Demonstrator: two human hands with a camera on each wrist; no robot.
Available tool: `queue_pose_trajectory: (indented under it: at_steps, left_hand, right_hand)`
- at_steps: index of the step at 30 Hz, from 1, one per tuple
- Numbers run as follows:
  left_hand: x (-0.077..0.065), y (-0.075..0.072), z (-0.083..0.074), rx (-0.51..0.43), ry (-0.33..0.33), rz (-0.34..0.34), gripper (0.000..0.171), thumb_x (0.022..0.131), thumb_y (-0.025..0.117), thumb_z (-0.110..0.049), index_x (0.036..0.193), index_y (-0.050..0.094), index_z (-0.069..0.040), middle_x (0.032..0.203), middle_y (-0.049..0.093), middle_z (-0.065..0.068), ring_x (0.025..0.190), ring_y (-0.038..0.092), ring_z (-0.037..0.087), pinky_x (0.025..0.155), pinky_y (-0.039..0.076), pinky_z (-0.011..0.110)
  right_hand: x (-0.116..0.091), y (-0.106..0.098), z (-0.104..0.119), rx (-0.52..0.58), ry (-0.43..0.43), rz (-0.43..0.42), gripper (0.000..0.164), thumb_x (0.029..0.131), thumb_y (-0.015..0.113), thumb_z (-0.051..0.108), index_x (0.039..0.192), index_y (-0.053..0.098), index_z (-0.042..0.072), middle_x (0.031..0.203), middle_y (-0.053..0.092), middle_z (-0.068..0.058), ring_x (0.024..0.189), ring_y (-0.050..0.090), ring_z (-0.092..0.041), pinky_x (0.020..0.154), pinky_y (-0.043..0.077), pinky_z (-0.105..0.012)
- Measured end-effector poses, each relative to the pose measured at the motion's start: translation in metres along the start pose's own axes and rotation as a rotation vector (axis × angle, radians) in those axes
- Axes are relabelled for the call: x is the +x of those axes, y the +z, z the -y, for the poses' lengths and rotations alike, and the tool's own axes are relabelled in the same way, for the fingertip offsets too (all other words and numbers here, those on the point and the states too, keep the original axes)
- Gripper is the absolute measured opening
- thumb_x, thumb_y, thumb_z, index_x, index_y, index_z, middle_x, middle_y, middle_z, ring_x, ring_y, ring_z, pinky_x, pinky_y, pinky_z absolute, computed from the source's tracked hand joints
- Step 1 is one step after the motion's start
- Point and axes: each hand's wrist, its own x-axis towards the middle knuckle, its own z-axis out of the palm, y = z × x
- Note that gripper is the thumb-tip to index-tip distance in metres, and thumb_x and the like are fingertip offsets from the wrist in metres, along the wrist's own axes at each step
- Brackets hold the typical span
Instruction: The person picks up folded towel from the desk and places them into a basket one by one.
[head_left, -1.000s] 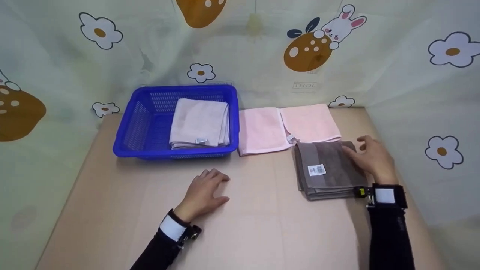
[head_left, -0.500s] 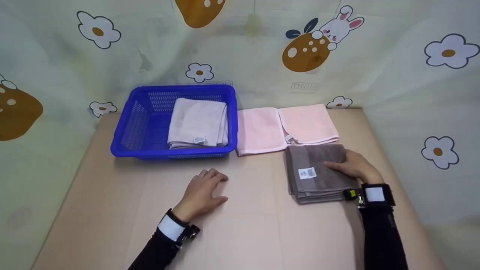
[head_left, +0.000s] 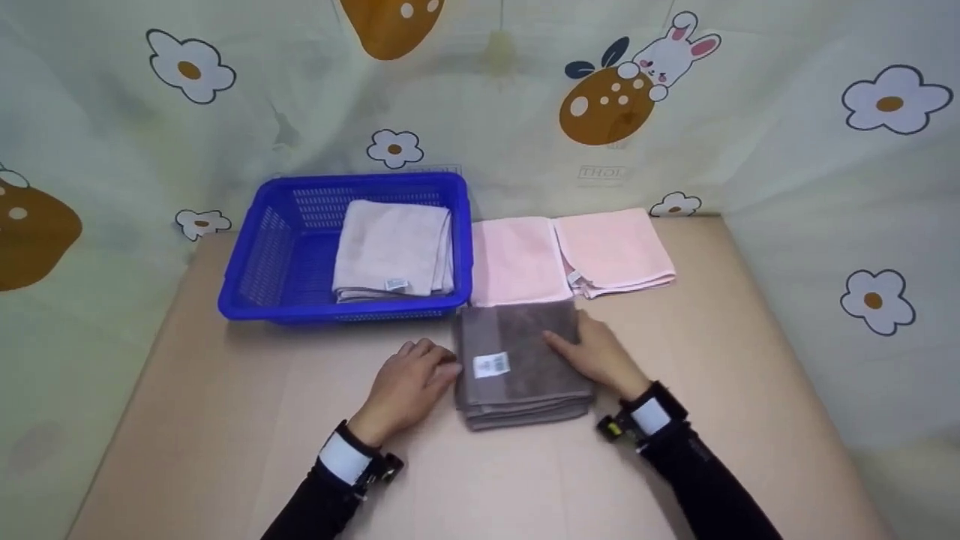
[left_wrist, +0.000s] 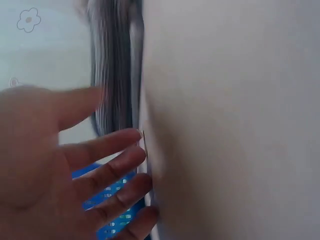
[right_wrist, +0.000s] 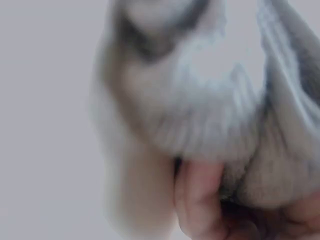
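A thick folded grey-brown towel (head_left: 525,352) with a white label lies in front of the pink ones in the head view. My right hand (head_left: 604,356) grips its right edge, thumb on top. In the right wrist view the fingers (right_wrist: 197,195) are tucked under the towel's folded layers (right_wrist: 210,110), which are blurred. At the towel's left edge is my left hand (head_left: 409,386), thumb and fingertips right beside it. The left wrist view has that hand's fingers loosely spread, near the stacked edge of the towel (left_wrist: 112,65).
A blue plastic basket (head_left: 300,313) stands at the back left, a pale folded towel (head_left: 390,247) in its right half. Right of it lie a pink folded towel (head_left: 517,259) and another pink folded towel (head_left: 615,251). A patterned curtain (head_left: 510,135) hangs behind the table (head_left: 480,480).
My right hand has taken hold of the grey-brown towel's right edge and brought it left, up to my left hand. The left hand has stayed nearly still.
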Motion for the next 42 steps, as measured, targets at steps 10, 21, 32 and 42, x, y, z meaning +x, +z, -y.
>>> queue_pose_trajectory:
  at_steps: [10,21,32,42]
  left_hand:
    - [0.004,-0.004,0.003,-0.193,-0.2,0.027,0.062,0.101,0.064,-0.041,0.131,0.055,0.012,0.111,0.071,0.029,0.104,0.07,0.043,0.089,0.056,0.056]
    - [0.001,-0.004,0.003,-0.271,-0.141,0.051,0.051,0.104,0.063,-0.03,0.144,0.051,-0.001,0.129,0.068,0.022,0.122,0.065,0.039,0.104,0.051,0.055]
    - [0.007,-0.001,0.0,-0.414,-0.108,0.074,0.064,0.103,0.065,-0.025,0.152,0.039,0.005,0.146,0.052,0.026,0.141,0.048,0.04,0.119,0.037,0.055]
    - [0.002,-0.01,0.006,-0.518,-0.188,0.159,0.072,0.094,0.075,-0.026,0.154,0.04,-0.007,0.14,0.063,0.022,0.129,0.061,0.036,0.112,0.046,0.055]
  right_hand:
    - [-0.007,0.019,0.019,0.165,-0.075,0.157,0.06,0.1,0.068,0.031,0.145,0.046,-0.003,0.138,0.062,-0.025,0.129,0.06,-0.037,0.113,0.045,-0.052]
    - [-0.006,0.023,0.019,0.133,-0.106,0.138,0.06,0.098,0.07,0.028,0.142,0.046,-0.005,0.133,0.063,-0.026,0.127,0.06,-0.039,0.112,0.045,-0.053]
    - [-0.009,0.019,0.016,0.139,-0.107,0.114,0.059,0.097,0.072,0.025,0.142,0.046,-0.002,0.131,0.064,-0.024,0.125,0.061,-0.039,0.111,0.046,-0.053]
    - [-0.011,0.019,0.025,0.067,-0.141,0.078,0.054,0.094,0.075,0.029,0.134,0.053,0.0,0.121,0.069,-0.022,0.113,0.067,-0.038,0.101,0.053,-0.054]
